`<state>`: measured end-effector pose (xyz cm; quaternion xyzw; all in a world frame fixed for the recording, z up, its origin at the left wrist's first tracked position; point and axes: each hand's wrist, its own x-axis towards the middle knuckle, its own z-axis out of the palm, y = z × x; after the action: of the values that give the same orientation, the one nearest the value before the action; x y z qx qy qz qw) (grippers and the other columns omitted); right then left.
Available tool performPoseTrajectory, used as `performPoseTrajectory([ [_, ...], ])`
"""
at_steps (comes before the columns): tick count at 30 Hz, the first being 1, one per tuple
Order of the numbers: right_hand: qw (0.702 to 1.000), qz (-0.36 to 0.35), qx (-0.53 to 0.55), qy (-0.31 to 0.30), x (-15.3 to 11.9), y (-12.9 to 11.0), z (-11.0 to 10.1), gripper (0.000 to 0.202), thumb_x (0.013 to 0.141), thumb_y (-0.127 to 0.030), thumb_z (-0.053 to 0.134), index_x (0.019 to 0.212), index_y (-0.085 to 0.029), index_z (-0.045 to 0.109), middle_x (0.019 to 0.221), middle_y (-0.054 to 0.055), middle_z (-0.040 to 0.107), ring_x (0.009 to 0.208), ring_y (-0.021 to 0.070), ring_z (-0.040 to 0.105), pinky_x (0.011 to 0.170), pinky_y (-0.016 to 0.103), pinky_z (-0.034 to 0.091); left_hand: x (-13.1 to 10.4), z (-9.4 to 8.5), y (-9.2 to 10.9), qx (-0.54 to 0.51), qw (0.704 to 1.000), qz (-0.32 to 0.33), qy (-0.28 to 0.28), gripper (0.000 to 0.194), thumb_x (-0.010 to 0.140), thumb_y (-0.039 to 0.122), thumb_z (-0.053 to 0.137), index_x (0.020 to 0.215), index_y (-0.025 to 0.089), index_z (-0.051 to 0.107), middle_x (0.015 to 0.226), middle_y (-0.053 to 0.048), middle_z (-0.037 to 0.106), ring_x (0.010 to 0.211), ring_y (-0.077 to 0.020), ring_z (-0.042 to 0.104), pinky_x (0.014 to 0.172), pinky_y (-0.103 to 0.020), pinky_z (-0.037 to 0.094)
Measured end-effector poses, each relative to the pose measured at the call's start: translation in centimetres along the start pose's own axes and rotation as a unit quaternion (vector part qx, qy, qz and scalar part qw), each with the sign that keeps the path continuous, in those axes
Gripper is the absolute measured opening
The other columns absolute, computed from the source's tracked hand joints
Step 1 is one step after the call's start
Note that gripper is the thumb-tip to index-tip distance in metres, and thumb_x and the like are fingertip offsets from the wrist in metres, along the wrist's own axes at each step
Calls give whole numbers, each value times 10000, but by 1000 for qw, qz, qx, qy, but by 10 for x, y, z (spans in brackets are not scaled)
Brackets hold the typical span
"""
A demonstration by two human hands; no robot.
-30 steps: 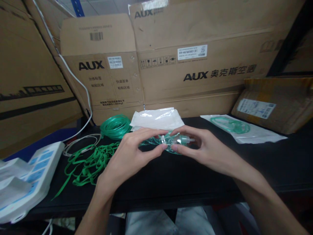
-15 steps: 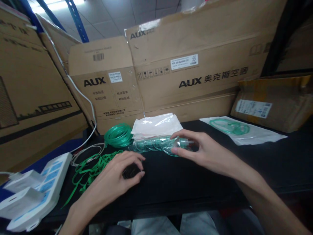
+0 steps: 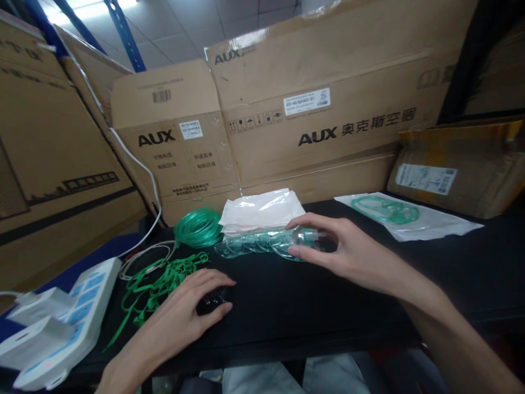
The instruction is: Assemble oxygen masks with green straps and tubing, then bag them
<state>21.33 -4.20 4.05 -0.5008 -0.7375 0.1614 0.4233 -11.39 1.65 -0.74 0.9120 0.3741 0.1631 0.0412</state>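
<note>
Nearest, the left hand [image 3: 186, 303] curls loosely, unclosed, toward the front edge of the surface [image 3: 283, 312]; beyond, the right hand [image 3: 342, 246] grips the row of clear plastic cups [image 3: 262, 242] lying before white packets [image 3: 262, 209], toward the back edge.

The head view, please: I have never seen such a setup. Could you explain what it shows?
This is no machine but a person; one camera, worn on the head, takes every picture, looking forward and down. The bare right hand holds one end of a row of clear, green-tinted plastic masks. The left hand curls over small, shiny dark pieces; whether it grips them is unclear. On the black tabletop lie tangled flat green straps, a round coil of green plastic tubing and flat white packets; at left is a white rectangular power strip.
</note>
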Motion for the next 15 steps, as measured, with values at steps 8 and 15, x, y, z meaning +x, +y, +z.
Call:
performPoseTrajectory([
  [8, 999, 0, -7, 44, 2, 11, -15, 373, 870, -517, 699, 1181, -311, 699, 1166, -1, 722, 999, 230, 659, 822, 334, 493, 0, -8, -1, 1, 1000, -11, 17, 319, 917, 446, 638, 1211, 344, 708, 1282, -11, 698, 1204, -249, 650, 1091, -401, 496],
  [15, 997, -6, -10, 73, 13, 34, -23, 418, 874, -441, 700, 1241, -240, 696, 1242, 69, 696, 1043, 246, 648, 882, 375, 501, 61, -21, 48, -11, 998, 45, 38, 258, 972, 357, 579, 1181, 275, 705, 1235, -28, 709, 1193, -221, 633, 1083, -374, 471],
])
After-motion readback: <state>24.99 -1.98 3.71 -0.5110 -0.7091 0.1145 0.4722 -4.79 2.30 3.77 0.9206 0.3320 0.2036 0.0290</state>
